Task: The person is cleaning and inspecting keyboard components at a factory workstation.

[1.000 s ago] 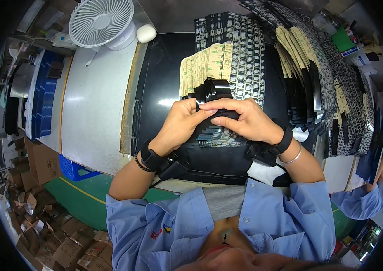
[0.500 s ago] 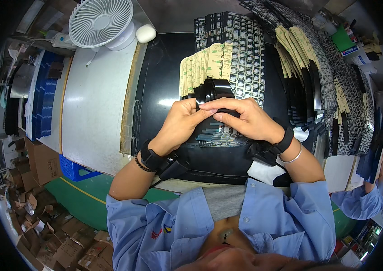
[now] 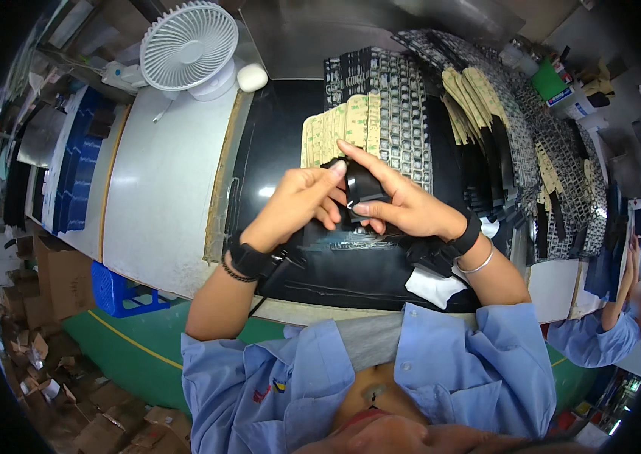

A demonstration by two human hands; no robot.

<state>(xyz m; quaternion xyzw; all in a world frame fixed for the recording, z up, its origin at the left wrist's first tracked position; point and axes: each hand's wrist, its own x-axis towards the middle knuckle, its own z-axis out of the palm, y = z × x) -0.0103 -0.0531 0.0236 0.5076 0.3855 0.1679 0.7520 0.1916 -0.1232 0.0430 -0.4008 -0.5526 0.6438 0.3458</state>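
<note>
L hand [image 3: 299,200] at left edge of glossy black flat strip bundle [image 3: 366,184], thumb up, fingers curled (can't tell if it's pinching). R hand [image 3: 408,207] grips same pc btwn thumb on top & fingers under, index stretched fwd. Bundle's btwn hands, above black mat [image 3: 275,140], nearside of fanned cream paper-backed strips [image 3: 328,135]. White round-grille fan [image 3: 190,47] far L.

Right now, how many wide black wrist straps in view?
2: left strap, on the wrist behind the left hand; right strap, on the wrist behind the right hand. Any on the co-worker: too small to tell.
</note>
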